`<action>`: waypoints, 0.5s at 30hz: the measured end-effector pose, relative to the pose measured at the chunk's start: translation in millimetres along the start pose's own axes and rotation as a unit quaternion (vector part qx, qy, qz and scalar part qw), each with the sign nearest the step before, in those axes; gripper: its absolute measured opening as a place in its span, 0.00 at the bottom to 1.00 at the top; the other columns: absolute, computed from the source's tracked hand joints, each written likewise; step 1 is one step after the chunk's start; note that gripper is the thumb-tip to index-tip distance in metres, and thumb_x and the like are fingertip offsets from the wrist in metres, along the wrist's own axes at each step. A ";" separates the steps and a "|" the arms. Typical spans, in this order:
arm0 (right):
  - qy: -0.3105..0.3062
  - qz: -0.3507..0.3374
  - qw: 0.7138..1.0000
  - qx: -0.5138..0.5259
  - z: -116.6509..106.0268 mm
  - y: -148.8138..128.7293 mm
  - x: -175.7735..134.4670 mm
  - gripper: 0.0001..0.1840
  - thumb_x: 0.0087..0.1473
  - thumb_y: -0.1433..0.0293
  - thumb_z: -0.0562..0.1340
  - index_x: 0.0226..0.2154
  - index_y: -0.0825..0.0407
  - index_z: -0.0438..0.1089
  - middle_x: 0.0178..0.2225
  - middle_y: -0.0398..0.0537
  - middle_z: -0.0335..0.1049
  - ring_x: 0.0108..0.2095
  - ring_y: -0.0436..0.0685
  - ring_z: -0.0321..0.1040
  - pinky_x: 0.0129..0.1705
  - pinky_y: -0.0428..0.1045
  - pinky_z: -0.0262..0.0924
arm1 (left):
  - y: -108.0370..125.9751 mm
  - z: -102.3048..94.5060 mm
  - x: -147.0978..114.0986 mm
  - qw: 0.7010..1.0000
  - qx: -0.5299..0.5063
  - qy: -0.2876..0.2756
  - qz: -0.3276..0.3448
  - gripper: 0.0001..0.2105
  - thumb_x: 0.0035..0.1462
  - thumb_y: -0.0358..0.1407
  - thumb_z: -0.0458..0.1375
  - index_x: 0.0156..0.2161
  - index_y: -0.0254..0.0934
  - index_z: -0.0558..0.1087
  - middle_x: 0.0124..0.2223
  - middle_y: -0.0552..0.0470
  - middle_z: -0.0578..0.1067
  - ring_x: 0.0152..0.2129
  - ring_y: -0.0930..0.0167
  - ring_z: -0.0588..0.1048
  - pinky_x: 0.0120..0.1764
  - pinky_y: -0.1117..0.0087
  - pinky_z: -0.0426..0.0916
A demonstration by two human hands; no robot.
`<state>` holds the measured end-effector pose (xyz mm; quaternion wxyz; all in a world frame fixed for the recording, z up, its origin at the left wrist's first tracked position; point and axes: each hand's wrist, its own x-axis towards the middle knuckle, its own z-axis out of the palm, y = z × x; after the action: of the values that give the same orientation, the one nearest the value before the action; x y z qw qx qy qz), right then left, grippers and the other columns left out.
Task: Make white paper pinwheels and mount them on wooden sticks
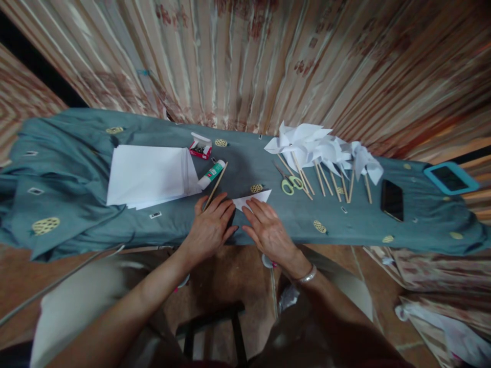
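A small white sheet of paper point(253, 199), folded to a pointed shape, lies near the table's front edge. My right hand point(268, 227) rests on its near side with fingers stretched out flat, covering part of it. At the paper's left end is my left hand point(210, 222), fingers extended and pointing forward; whether they touch the paper I cannot tell. A thin wooden stick point(217, 185) slants away from behind the left fingers, its near end hidden by them. Just beyond lies a green and white glue stick point(212, 174).
A stack of white paper point(148, 176) lies at left, beside an open red box point(200, 148) of small dark items. Scissors point(290, 184) and several paper pinwheels point(310, 145) on sticks lie right. Farther right are a phone point(392, 200) and a blue-framed device point(451, 178).
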<state>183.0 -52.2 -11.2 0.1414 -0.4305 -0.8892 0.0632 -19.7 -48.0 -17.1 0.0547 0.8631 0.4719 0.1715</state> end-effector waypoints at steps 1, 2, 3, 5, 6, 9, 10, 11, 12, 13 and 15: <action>0.003 -0.001 1.000 -0.011 1.3 1.2 -3.1 0.25 0.65 0.64 0.53 0.58 0.62 0.63 0.61 0.64 0.62 0.64 0.66 0.54 0.64 0.63 0.52 | -0.1 -0.1 0.3 1.000 0.000 0.003 0.001 0.18 0.62 0.38 0.55 0.55 0.32 0.70 0.55 0.37 0.74 0.60 0.52 0.63 0.59 0.43 0.51; 0.005 -0.003 1.000 -0.019 2.6 2.5 -6.0 0.25 0.65 0.64 0.53 0.58 0.62 0.63 0.61 0.63 0.62 0.64 0.66 0.55 0.64 0.63 0.52 | -0.1 -0.2 0.7 1.000 0.000 0.006 0.002 0.18 0.62 0.38 0.55 0.54 0.32 0.70 0.55 0.37 0.74 0.59 0.52 0.64 0.59 0.43 0.51; 0.008 -0.005 1.000 -0.026 3.6 3.8 -8.7 0.25 0.65 0.64 0.53 0.59 0.62 0.62 0.61 0.63 0.62 0.64 0.66 0.55 0.64 0.63 0.53 | -0.2 -0.5 1.0 1.000 -0.001 0.007 0.002 0.18 0.62 0.38 0.55 0.54 0.32 0.70 0.55 0.38 0.74 0.59 0.52 0.64 0.59 0.43 0.51; 0.009 -0.003 0.999 -0.032 5.0 5.5 -13.2 0.25 0.65 0.64 0.53 0.60 0.61 0.61 0.61 0.62 0.61 0.64 0.66 0.54 0.63 0.64 0.53 | -0.2 -1.2 1.6 1.000 -0.001 0.008 0.003 0.17 0.61 0.37 0.55 0.54 0.33 0.70 0.54 0.38 0.74 0.60 0.52 0.64 0.60 0.42 0.50; 0.006 0.000 0.999 -0.032 5.5 5.7 -15.1 0.26 0.65 0.64 0.53 0.60 0.60 0.61 0.62 0.62 0.61 0.65 0.65 0.53 0.64 0.64 0.53 | -0.2 -1.7 1.9 1.000 0.000 0.008 0.003 0.17 0.61 0.38 0.55 0.54 0.33 0.70 0.54 0.38 0.75 0.60 0.53 0.63 0.60 0.42 0.49; -0.006 0.005 0.999 -0.042 6.8 4.0 -19.3 0.27 0.64 0.63 0.55 0.61 0.59 0.59 0.64 0.61 0.58 0.66 0.66 0.49 0.64 0.63 0.52 | -0.3 -2.5 1.8 1.000 0.005 0.006 0.003 0.17 0.62 0.38 0.55 0.54 0.34 0.70 0.54 0.40 0.75 0.61 0.53 0.62 0.60 0.42 0.48; -0.011 0.005 0.999 -0.050 7.5 2.9 -20.3 0.28 0.63 0.62 0.55 0.61 0.59 0.59 0.64 0.61 0.57 0.67 0.66 0.49 0.64 0.63 0.51 | -0.4 -2.4 1.6 1.000 0.008 0.007 0.004 0.18 0.63 0.38 0.55 0.55 0.35 0.69 0.54 0.41 0.75 0.61 0.53 0.62 0.60 0.41 0.47; -0.014 0.004 0.998 -0.058 8.4 1.8 -21.1 0.29 0.63 0.62 0.55 0.61 0.59 0.59 0.64 0.61 0.57 0.67 0.66 0.49 0.64 0.63 0.51 | -0.4 -2.2 1.2 1.000 0.011 0.009 0.006 0.18 0.63 0.39 0.54 0.56 0.37 0.69 0.54 0.42 0.75 0.61 0.53 0.61 0.60 0.41 0.47; -0.017 0.004 0.998 -0.066 9.4 0.9 -21.9 0.29 0.63 0.61 0.56 0.61 0.60 0.59 0.64 0.62 0.56 0.67 0.67 0.48 0.64 0.62 0.51 | -0.5 -1.7 0.7 1.000 0.014 0.007 0.008 0.18 0.63 0.39 0.54 0.57 0.39 0.69 0.55 0.43 0.75 0.62 0.53 0.60 0.60 0.40 0.47; -0.018 0.003 0.997 -0.072 10.6 0.1 -22.6 0.30 0.63 0.60 0.56 0.62 0.60 0.59 0.65 0.62 0.56 0.67 0.67 0.48 0.64 0.62 0.51 | -0.6 -1.1 0.2 1.000 0.017 0.007 0.011 0.17 0.64 0.39 0.53 0.57 0.41 0.69 0.55 0.44 0.74 0.62 0.53 0.60 0.60 0.40 0.47; -0.020 0.003 0.997 -0.080 13.0 -0.8 -23.6 0.32 0.62 0.59 0.56 0.62 0.60 0.58 0.65 0.62 0.54 0.67 0.68 0.47 0.65 0.63 0.49 | -0.7 0.4 -0.7 1.000 0.025 0.007 0.012 0.16 0.64 0.39 0.53 0.56 0.44 0.70 0.55 0.45 0.74 0.63 0.51 0.58 0.59 0.40 0.48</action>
<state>192.3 -71.0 -28.0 0.0889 -0.4414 -0.8929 0.0012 -20.5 -48.2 -17.8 0.0276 0.8687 0.4658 0.1663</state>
